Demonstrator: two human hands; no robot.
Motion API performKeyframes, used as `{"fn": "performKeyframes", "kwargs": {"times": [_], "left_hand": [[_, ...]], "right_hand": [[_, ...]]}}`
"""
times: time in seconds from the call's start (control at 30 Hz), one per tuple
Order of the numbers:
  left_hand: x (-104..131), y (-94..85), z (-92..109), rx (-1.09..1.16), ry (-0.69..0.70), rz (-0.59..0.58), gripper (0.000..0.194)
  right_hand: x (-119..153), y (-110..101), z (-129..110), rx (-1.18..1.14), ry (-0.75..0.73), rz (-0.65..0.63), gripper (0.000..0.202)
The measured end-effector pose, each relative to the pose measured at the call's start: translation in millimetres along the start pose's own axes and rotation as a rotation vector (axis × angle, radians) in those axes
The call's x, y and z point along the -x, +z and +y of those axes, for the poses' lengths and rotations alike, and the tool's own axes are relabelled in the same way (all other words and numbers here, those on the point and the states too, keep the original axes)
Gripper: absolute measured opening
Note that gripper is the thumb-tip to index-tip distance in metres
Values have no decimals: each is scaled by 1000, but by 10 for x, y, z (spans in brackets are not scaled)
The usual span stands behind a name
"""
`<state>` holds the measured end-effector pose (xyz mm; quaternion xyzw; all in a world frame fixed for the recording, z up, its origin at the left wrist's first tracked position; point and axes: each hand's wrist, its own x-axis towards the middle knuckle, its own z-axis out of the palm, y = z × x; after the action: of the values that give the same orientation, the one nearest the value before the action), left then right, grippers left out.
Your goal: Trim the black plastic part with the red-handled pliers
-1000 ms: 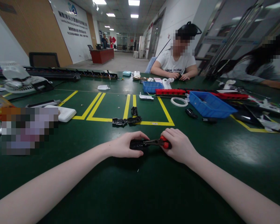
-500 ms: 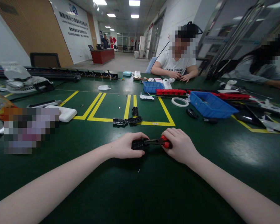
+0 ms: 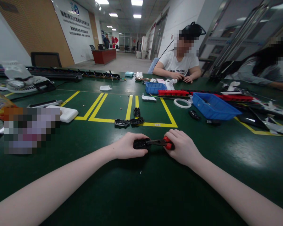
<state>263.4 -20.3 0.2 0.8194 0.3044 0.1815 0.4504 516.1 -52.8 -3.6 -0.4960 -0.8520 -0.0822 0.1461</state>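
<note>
Head view: grasping a black part [image 3: 140, 144] in the fingers of the left hand [image 3: 126, 146], and red-handled pliers [image 3: 158, 142] in those of the right hand [image 3: 182, 146].

Reaching the part's end with the plier tips, between both sets of fingers. Could slip and nick the left fingers if pulled askew; could crack the part if squeezed too hard.

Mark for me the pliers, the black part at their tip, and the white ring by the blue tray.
Pliers [image 3: 159, 142], head view: on the dark metal section.
Black part [image 3: 139, 144], head view: on the middle of its exposed side.
White ring [image 3: 182, 107], head view: on its near rim.
</note>
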Motion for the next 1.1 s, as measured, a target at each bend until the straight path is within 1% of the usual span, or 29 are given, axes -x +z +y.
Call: {"fn": "performKeyframes", "kwargs": {"times": [0.17,0.43,0.63,0.77,0.93,1.1], "left_hand": [[6,4,12,25,-26,-24,45],[-4,18,-17,-15,6,2,43],[9,11,2,-10,50,18,55],[15,11,-5,-10,64,3,49],[9,25,-19,-28,58,-8,47],[9,27,-8,-22,45,-17,46]], "right_hand": [[6,2,11,-1,12,17,10],[12,26,18,-29,20,-7,10],[13,29,16,-53,27,-1,11],[13,32,21,-33,22,9,10],[12,36,30,-19,12,52,10],[8,30,32,-30,17,34,9]]}}
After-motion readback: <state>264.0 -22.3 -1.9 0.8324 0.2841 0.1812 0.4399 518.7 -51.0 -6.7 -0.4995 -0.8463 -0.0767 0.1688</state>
